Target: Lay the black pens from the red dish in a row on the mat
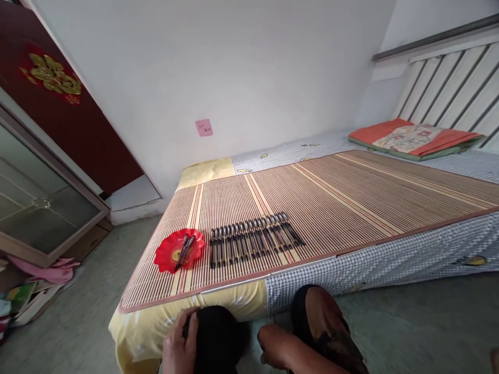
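My left hand (181,340) rests against the side of my black-clad left knee (216,332), fingers bent and thumb apart, holding nothing. Between my knees hangs my right hand (275,343), its fingers curled in and no object visible in it. Beyond them, on the bed mat (327,208), several dark pens (253,239) lie side by side in a long row, caps toward the wall. Left of the row is a red scalloped plate (163,254) with a few similar pens (186,251) lying in it. Neither hand touches the pens or the plate.
A folded orange and floral quilt (417,137) lies at the far right of the bed, near a white slatted headboard (456,88). A pink note (204,128) is stuck to the wall. At left stand a glass-paned cabinet door (42,202) and cloth items (47,270) on the floor.
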Demonstrator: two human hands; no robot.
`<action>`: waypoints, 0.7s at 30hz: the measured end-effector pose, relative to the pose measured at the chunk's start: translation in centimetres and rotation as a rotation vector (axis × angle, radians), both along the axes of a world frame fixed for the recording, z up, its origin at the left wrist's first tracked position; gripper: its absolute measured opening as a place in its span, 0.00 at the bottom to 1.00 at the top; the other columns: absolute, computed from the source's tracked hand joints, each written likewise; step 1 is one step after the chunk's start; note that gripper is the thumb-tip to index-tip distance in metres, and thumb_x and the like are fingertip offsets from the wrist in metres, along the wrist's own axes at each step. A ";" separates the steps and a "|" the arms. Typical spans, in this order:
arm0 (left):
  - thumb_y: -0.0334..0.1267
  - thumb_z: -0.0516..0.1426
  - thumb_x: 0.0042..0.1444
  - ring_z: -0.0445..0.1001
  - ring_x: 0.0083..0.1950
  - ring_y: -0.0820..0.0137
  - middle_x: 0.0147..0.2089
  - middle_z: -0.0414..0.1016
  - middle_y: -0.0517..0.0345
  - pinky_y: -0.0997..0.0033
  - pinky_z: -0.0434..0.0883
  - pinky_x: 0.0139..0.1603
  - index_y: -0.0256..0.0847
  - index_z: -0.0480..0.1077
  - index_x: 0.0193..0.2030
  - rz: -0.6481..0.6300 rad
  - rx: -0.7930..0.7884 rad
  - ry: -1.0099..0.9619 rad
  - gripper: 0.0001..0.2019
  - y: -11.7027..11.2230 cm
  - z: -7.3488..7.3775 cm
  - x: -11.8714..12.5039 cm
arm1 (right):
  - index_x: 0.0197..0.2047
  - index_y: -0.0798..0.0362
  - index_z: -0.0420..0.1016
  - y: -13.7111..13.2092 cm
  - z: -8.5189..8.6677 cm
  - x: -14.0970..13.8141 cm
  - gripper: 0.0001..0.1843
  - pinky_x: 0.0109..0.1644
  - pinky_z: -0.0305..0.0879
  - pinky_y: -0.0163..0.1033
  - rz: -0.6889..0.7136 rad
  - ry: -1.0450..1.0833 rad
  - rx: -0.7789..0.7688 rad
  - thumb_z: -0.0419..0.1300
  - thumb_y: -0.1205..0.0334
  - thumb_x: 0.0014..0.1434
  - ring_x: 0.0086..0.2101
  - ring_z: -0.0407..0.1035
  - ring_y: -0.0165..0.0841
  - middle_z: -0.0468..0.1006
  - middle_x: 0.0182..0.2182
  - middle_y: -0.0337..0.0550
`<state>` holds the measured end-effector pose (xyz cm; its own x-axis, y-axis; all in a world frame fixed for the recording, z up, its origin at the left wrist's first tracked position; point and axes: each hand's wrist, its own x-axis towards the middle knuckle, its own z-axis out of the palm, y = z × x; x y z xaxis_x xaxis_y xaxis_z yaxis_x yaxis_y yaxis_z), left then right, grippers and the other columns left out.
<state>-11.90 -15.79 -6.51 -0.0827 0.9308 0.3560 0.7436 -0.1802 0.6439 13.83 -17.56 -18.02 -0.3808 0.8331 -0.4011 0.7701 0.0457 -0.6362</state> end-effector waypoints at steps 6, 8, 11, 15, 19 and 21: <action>0.55 0.56 0.56 0.77 0.31 0.62 0.34 0.82 0.54 0.65 0.72 0.35 0.43 0.78 0.41 0.174 0.038 0.064 0.19 5.5 7.5 -2.3 | 0.30 0.43 0.84 0.2 1.1 0.5 0.14 0.44 0.75 0.50 -0.030 -0.051 0.052 0.69 0.70 0.39 0.43 0.81 0.56 0.86 0.35 0.43; 0.53 0.56 0.55 0.76 0.30 0.63 0.33 0.81 0.54 0.66 0.72 0.36 0.42 0.78 0.40 0.191 0.064 0.093 0.18 7.5 9.2 -2.7 | 0.30 0.42 0.83 0.3 1.5 0.6 0.15 0.44 0.75 0.49 -0.047 -0.032 0.051 0.68 0.71 0.39 0.43 0.81 0.55 0.86 0.34 0.42; 0.50 0.55 0.55 0.77 0.33 0.62 0.35 0.81 0.53 0.66 0.72 0.39 0.41 0.78 0.40 0.199 0.086 0.159 0.17 10.2 10.8 -2.9 | 0.33 0.44 0.83 0.4 2.1 0.8 0.16 0.47 0.75 0.49 -0.071 -0.034 0.043 0.68 0.72 0.39 0.45 0.80 0.54 0.85 0.38 0.43; 0.46 0.52 0.59 0.79 0.41 0.61 0.41 0.82 0.48 0.66 0.72 0.45 0.38 0.76 0.44 0.168 -0.004 0.345 0.17 13.2 11.7 -2.6 | 0.33 0.48 0.82 0.5 2.8 0.8 0.13 0.46 0.74 0.47 -0.051 -0.064 0.014 0.68 0.72 0.42 0.44 0.80 0.52 0.85 0.37 0.47; 0.42 0.54 0.59 0.79 0.43 0.61 0.42 0.82 0.48 0.68 0.70 0.43 0.38 0.76 0.43 0.116 -0.158 0.523 0.13 16.3 11.0 -1.8 | 0.30 0.53 0.81 0.7 3.5 0.8 0.06 0.42 0.73 0.44 -0.016 -0.088 -0.014 0.68 0.71 0.46 0.40 0.80 0.48 0.83 0.32 0.49; 0.42 0.57 0.57 0.79 0.43 0.60 0.42 0.81 0.47 0.68 0.70 0.40 0.38 0.76 0.40 0.091 -0.212 0.578 0.11 17.7 10.1 -1.4 | 0.30 0.54 0.80 0.8 3.9 0.8 0.04 0.43 0.72 0.43 -0.012 -0.098 -0.018 0.69 0.70 0.47 0.40 0.80 0.47 0.83 0.32 0.49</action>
